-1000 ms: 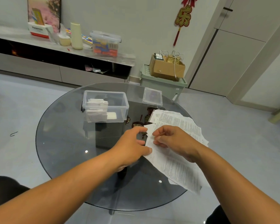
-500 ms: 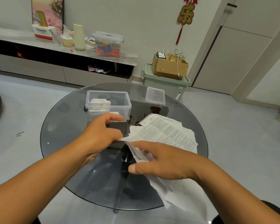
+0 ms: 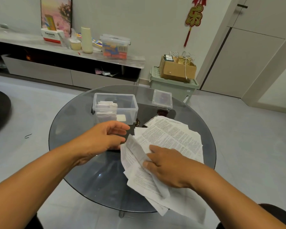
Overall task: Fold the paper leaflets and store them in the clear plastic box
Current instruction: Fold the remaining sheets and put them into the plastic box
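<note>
Right hand [image 3: 168,166] is lying palm-down at five o'clock on the glass table [image 3: 76,129], its fingers pressing the loose leaflets [image 3: 170,138], whose print is unreadable. Left hand [image 3: 104,138], fingers loosely spread and holding nothing, is hovering just before the clear plastic box [image 3: 115,107] at eleven o'clock; folded leaflets are standing inside. Far off, a carton [image 3: 51,35] is reading "Panasonic".

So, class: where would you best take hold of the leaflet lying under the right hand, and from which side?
Pinch the raised flap of the top leaflet from its left: it curls up off the glass table, and the left hand hovers open beside it.
</note>
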### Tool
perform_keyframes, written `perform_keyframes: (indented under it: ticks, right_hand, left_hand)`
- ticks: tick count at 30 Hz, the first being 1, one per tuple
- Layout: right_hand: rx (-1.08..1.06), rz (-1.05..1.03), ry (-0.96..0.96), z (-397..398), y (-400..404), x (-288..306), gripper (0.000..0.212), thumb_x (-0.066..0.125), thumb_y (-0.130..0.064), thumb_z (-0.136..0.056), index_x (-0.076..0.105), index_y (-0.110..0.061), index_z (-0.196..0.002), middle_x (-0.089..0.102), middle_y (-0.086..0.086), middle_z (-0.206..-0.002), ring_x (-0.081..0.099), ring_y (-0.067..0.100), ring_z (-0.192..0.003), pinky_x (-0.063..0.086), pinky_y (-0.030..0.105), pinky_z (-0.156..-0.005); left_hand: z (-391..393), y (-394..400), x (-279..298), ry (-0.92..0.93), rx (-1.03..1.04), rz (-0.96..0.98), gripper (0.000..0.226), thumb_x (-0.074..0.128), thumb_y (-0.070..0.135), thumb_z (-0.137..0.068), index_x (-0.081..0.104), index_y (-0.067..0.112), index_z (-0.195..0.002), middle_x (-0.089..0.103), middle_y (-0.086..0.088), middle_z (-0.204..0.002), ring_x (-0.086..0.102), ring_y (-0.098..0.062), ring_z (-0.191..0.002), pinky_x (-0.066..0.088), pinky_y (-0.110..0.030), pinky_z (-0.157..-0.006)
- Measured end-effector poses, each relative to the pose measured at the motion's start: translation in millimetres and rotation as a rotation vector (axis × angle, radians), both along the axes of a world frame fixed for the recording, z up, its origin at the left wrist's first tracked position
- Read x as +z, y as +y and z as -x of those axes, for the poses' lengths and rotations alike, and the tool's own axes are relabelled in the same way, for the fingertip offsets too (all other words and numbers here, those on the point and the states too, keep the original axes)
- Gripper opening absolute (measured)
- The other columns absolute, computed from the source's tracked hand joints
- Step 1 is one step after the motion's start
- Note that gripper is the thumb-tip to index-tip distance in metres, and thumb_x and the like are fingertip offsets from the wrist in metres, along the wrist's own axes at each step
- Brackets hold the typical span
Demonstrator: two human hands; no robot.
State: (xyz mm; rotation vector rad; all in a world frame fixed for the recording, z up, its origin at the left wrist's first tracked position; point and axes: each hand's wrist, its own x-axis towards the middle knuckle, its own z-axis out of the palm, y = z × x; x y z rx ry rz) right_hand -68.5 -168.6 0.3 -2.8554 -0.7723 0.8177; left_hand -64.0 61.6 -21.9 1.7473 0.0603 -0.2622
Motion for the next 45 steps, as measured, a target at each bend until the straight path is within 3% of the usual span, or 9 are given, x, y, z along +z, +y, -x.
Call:
perform_keyframes:
  ticks: [8,13,18,23,26,30,36,40,45]
  right_hand:
    - [-0.180,-0.058,0.052,-43,-30,6,0.063,0.033,-0.057,-0.107,0.030,-0.024,-0.161,0.025,-0.007,-0.168,0.030,0.023,-0.152,0.023,0.047,-0.125]
    - [-0.186,-0.054,0.068,-44,-30,11,0.046,0.036,-0.057,-0.107,0.051,-0.029,-0.139,0.054,-0.009,-0.140,0.052,0.020,-0.128,0.039,0.037,-0.109]
    - [-0.039,-0.115,0.106,-15,-9,18,0.046,0.036,-0.058,-0.106,0.058,-0.034,-0.138,0.061,-0.010,-0.136,0.055,0.012,-0.110,0.044,0.033,-0.104]
    - [0.005,-0.219,0.181,1,-19,30,0.031,0.053,-0.061,-0.099,0.067,-0.041,-0.119,0.068,-0.021,-0.117,0.062,0.005,-0.107,0.046,0.030,-0.099]
    - [-0.004,-0.265,0.328,-6,-45,34,0.038,0.072,-0.051,-0.091,0.064,-0.047,-0.128,0.066,-0.027,-0.126,0.062,0.001,-0.118,0.047,0.038,-0.109]
    - [-0.248,-0.518,0.401,-29,-78,31,0.029,0.076,-0.028,-0.092,0.074,-0.022,-0.120,0.075,-0.006,-0.121,0.070,0.016,-0.114,0.051,0.044,-0.108]
    - [-0.639,-0.752,0.206,-63,-86,9,0.024,0.078,-0.026,-0.089,0.077,-0.015,-0.110,0.080,-0.003,-0.104,0.075,0.021,-0.102,0.057,0.038,-0.098]
    - [-0.748,-0.743,-0.002,-65,-72,-16,0.020,0.076,-0.039,-0.090,0.076,-0.025,-0.105,0.080,-0.010,-0.095,0.077,0.014,-0.085,0.062,0.043,-0.089]
    - [-0.681,-0.515,-0.346,-58,-64,-36,0.075,0.079,-0.048,-0.084,0.039,-0.042,-0.147,0.046,-0.009,-0.148,0.055,0.019,-0.125,0.051,0.046,-0.104]
  left_hand:
    - [-3,-14,-15,0.060,-0.129,-0.006,0.054,0.080,0.003,-0.082,0.062,0.033,-0.123,0.069,0.007,-0.124,0.067,-0.018,-0.116,0.057,-0.043,-0.098]
    - [-9,-27,-27,-0.141,-0.111,-0.307,0.070,0.085,0.007,-0.077,0.051,0.047,-0.123,0.059,0.016,-0.129,0.062,-0.013,-0.118,0.059,-0.039,-0.094]
    - [-11,-13,-25,-0.423,-0.309,-0.571,0.086,0.086,0.027,-0.077,0.038,0.056,-0.142,0.019,0.033,-0.157,0.018,0.008,-0.144,0.031,-0.028,-0.116]
    - [-7,-2,-19,-0.558,-0.461,-0.552,0.031,0.082,0.034,-0.084,0.071,0.050,-0.109,0.061,0.029,-0.130,0.050,0.005,-0.130,0.046,-0.029,-0.106]
    - [-2,0,-13,-0.490,-0.483,-0.552,0.025,0.076,0.039,-0.089,0.069,0.052,-0.110,0.067,0.029,-0.116,0.063,0.001,-0.111,0.053,-0.031,-0.095]
    - [6,-3,-13,-0.386,-0.461,-0.515,0.031,0.068,0.046,-0.094,0.064,0.048,-0.125,0.066,0.033,-0.119,0.063,0.009,-0.110,0.056,-0.028,-0.095]
    - [2,-34,-28,-0.201,-0.165,-0.203,0.059,0.078,0.036,-0.087,0.044,0.042,-0.136,0.074,0.018,-0.114,0.073,-0.007,-0.100,0.063,-0.040,-0.083]
    - [-7,-46,-35,-0.237,-0.063,-0.328,0.096,0.079,0.032,-0.086,0.010,0.062,-0.145,0.073,0.013,-0.102,0.073,-0.010,-0.091,0.063,-0.040,-0.076]
    - [-8,-51,-34,-0.293,-0.022,-0.592,0.097,0.075,0.040,-0.088,0.003,0.060,-0.149,0.052,0.018,-0.120,0.062,-0.009,-0.096,0.058,-0.032,-0.082]
